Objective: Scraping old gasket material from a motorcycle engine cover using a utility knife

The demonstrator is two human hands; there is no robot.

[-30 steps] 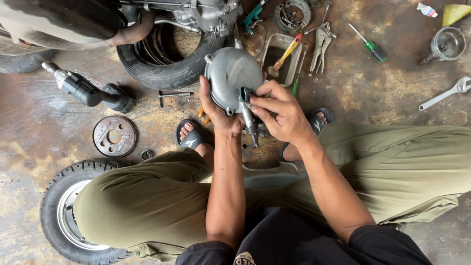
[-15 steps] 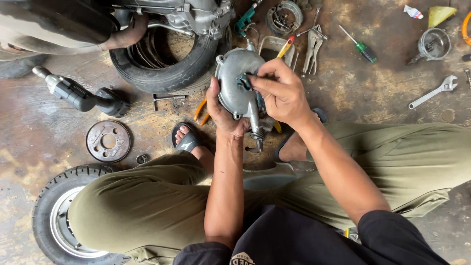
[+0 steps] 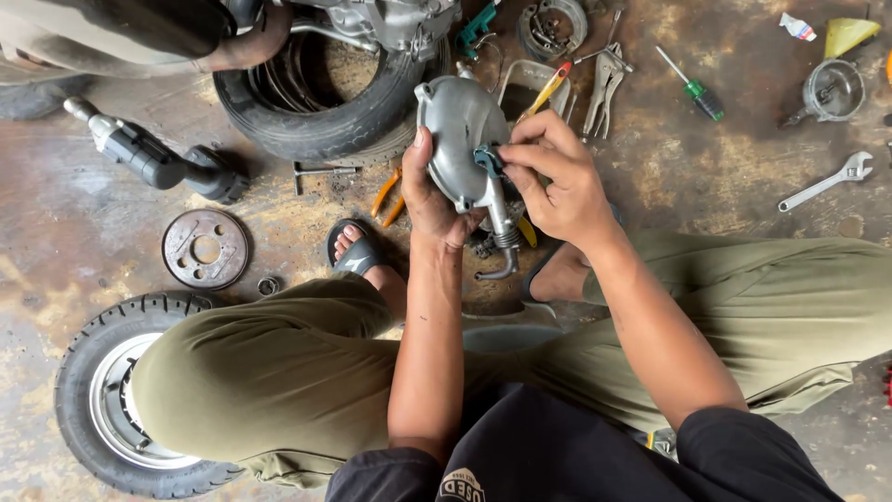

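My left hand point(image 3: 429, 191) grips a grey cast metal engine cover point(image 3: 455, 130) from below and holds it upright above the floor. A metal lever arm with a spring point(image 3: 502, 237) hangs down from the cover. My right hand point(image 3: 557, 177) pinches a small dark green part point(image 3: 488, 160) on the cover's right side, fingers closed on it. My knees in olive trousers spread to both sides below, and my sandalled left foot point(image 3: 358, 251) rests on the stained concrete.
A black tyre point(image 3: 307, 121) lies behind the cover under a scooter engine. A small wheel with a tyre point(image 3: 93, 400) lies at bottom left, a round brake plate point(image 3: 205, 248) and a shock absorber point(image 3: 139, 153) at left. Pliers point(image 3: 604, 84), a green screwdriver point(image 3: 697, 91) and a spanner point(image 3: 827, 183) lie at right.
Both hands lifted the cover slightly up and away from me. My right hand shifted from the lever's lower part to the small green part on the cover's side.
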